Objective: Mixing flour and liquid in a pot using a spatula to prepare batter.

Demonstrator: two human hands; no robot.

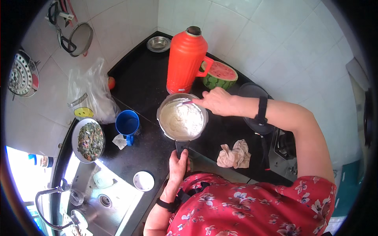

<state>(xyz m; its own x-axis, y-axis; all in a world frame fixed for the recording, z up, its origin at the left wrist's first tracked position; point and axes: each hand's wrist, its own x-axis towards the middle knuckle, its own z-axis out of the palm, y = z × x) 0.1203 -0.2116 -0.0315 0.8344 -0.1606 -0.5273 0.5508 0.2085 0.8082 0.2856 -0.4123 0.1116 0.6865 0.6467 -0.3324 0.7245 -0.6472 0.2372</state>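
Note:
A metal pot (158, 116) with a black handle (182, 145) stands on the dark counter in front of me. White flour-like mix (184, 119) fills its bottom and clings in lumps to the inner wall. My left hand (178, 165) is wrapped around the pot's handle, close to my body. Over the pot's far right rim, my right hand (217, 101) grips a thin utensil (185, 103) with a purplish shaft. Its lower end reaches into the mix, and its kind is hard to tell.
Behind the pot stand a red thermos flask (186, 59) and a cut watermelon (220, 76). At left are a blue mug (127, 122), a bowl of dried leaves (90, 141), a small white bowl (143, 181) and a sink (118, 203). A crumpled cloth (234, 154) and frying pan (257, 125) lie right.

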